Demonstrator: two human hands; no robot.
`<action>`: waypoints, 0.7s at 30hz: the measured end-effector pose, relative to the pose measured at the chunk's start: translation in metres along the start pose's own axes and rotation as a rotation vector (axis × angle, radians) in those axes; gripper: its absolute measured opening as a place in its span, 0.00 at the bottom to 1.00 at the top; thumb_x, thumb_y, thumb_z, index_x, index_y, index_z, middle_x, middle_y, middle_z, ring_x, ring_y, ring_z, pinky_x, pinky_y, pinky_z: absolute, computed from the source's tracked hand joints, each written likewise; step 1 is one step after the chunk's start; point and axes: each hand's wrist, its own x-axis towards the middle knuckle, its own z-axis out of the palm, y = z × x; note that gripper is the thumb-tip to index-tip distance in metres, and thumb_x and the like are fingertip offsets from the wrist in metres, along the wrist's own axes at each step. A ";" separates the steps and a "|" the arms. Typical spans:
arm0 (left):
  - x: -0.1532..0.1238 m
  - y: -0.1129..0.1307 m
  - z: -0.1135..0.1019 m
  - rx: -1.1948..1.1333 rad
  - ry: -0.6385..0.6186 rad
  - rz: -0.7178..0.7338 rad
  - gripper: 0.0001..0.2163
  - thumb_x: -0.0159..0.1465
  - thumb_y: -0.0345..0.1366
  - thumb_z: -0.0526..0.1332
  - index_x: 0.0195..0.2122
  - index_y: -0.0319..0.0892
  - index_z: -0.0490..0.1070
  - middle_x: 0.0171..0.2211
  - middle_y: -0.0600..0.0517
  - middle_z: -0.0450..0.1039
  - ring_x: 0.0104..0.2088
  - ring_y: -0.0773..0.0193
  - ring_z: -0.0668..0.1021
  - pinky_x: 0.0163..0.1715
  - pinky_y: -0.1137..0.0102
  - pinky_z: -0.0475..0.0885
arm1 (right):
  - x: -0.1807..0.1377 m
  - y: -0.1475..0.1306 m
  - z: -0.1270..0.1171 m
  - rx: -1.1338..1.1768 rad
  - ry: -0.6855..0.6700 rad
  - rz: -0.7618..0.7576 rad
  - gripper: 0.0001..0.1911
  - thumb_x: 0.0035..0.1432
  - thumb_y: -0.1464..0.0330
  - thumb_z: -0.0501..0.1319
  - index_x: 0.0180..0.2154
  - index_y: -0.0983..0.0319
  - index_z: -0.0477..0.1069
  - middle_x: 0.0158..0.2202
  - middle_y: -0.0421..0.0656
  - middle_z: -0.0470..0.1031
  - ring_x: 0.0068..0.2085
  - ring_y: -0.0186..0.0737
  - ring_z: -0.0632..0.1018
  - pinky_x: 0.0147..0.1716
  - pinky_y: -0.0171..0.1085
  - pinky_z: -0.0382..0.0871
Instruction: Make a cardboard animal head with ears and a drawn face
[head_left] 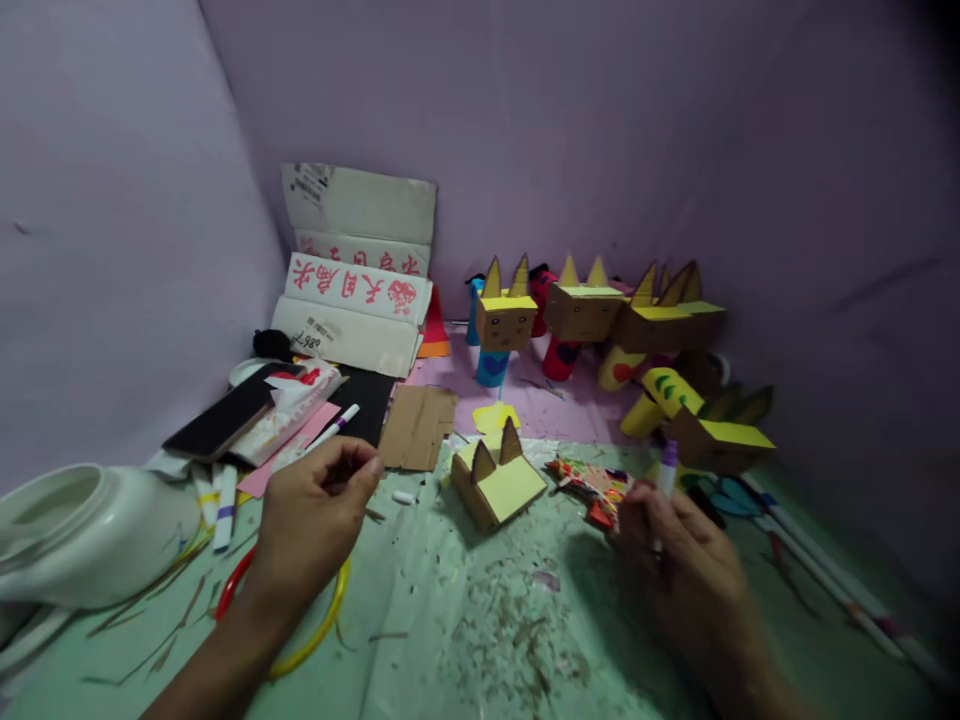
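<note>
My left hand (315,515) hovers over the green mat with fingers curled in a loose pinch; what it holds, if anything, is hidden. A white marker (334,428) lies just beyond its fingertips. My right hand (679,560) is closed around a purple-tipped marker (667,466) held upright. Between the hands a cardboard box head (499,483) with a yellow face and two pointed ears lies on the mat. A small white cap (403,497) rests near the left hand.
Several finished box-headed figures (507,322) stand along the back wall. A flat cardboard piece (418,426), a phone (225,412), folded white boxes (352,300), a white jar (82,535), coloured rings (319,630) and a colourful packet (592,485) lie about. Scraps litter the mat.
</note>
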 end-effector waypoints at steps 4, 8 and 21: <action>0.005 -0.014 0.003 0.240 -0.272 0.184 0.10 0.58 0.29 0.55 0.35 0.42 0.75 0.33 0.50 0.75 0.34 0.61 0.76 0.35 0.68 0.68 | 0.001 0.006 -0.005 -0.109 -0.019 0.018 0.20 0.36 0.56 0.74 0.22 0.62 0.69 0.18 0.34 0.57 0.18 0.27 0.57 0.13 0.25 0.53; 0.002 -0.021 0.022 0.533 -0.481 0.297 0.14 0.57 0.24 0.53 0.37 0.43 0.76 0.37 0.46 0.73 0.40 0.55 0.76 0.34 0.65 0.68 | -0.001 0.011 -0.011 -0.247 -0.073 0.024 0.20 0.43 0.54 0.70 0.22 0.62 0.66 0.18 0.34 0.55 0.18 0.28 0.56 0.13 0.27 0.51; -0.014 -0.025 0.029 -0.299 -0.334 0.231 0.06 0.58 0.28 0.56 0.32 0.41 0.72 0.30 0.51 0.72 0.28 0.66 0.74 0.27 0.71 0.70 | -0.018 0.009 0.017 -0.802 -0.278 -0.295 0.23 0.55 0.57 0.57 0.15 0.61 0.56 0.18 0.37 0.59 0.22 0.34 0.62 0.22 0.33 0.56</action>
